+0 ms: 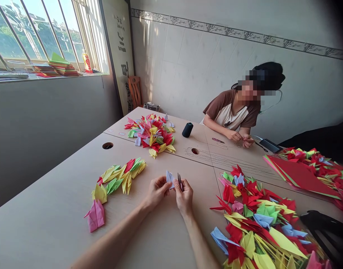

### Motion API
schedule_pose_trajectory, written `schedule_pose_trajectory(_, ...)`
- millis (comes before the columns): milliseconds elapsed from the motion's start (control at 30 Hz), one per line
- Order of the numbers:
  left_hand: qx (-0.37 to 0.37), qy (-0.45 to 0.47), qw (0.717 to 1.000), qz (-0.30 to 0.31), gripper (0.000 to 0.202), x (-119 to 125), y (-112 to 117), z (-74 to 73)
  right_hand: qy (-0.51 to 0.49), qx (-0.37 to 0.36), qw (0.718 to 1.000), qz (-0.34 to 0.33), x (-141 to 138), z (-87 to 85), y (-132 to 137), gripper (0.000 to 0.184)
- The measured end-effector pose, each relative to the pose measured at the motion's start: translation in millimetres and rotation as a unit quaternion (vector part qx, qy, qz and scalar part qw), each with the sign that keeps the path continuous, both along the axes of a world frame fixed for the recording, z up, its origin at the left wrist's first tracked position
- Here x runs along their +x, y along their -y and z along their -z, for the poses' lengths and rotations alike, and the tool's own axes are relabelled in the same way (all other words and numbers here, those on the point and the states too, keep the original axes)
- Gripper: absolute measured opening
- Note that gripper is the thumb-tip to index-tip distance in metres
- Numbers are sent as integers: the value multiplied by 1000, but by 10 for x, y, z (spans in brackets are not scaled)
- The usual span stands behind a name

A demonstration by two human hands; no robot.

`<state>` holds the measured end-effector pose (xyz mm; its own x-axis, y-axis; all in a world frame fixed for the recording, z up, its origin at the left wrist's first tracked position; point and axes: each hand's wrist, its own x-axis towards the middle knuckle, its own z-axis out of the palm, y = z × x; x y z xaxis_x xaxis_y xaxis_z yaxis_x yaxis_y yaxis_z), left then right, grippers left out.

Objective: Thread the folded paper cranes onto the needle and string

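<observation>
A pale lavender folded paper piece [169, 177], which looks like a folded crane, is pinched by my left hand [158, 191] above the middle of the table. My right hand [184, 197] is closed around a small dark tool [180, 180] with two pointed tips, snips or tweezers; I cannot tell which. Its thumb also touches the paper piece's right edge. Left of my hands, a curved row of folded paper cranes [114, 184] in yellow, green and red ends in a pink one [96, 216]. To the right lies a large heap of coloured paper cranes [252, 220].
Another crane pile [152, 135] and a dark thread spool [187, 130] stand farther back. Across the table [62, 220] sits a person [233, 108], both hands together. Threads [230, 160] stretch over the tabletop near a hole [195, 151]. Red paper sheets [302, 177] lie at right.
</observation>
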<state>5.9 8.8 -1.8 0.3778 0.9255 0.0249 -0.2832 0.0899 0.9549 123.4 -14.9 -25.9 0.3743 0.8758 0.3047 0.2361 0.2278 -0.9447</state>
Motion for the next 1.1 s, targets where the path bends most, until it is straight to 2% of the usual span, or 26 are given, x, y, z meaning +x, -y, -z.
schedule_pose_trajectory(167,-22,14,1000,-2,32,-27,-20,3,-35,5,999,5,-20,-22,-1,31)
schedule_pose_trajectory(267,-72,55,995,-39,31,-53,-62,5,-57,15,998,-15,-36,-26,3,31)
schedule_pose_trajectory(367,-140,99,983,-71,35,-76,-103,-11,-45,18,998,-26,-46,-23,14,30)
schedule_pose_trajectory(500,-177,133,973,-63,43,-97,-127,-21,-13,18,999,-31,-49,-39,27,29)
schedule_pose_trajectory(667,-133,120,981,-69,53,-87,-93,-2,0,22,999,-35,-55,-84,39,27)
schedule_pose_trajectory(833,-68,64,994,-63,43,-48,-33,-10,-37,21,997,-61,-40,-58,34,25)
schedule_pose_trajectory(1100,-35,55,996,-57,40,-34,-5,-16,-55,17,998,-24,-6,26,-6,26)
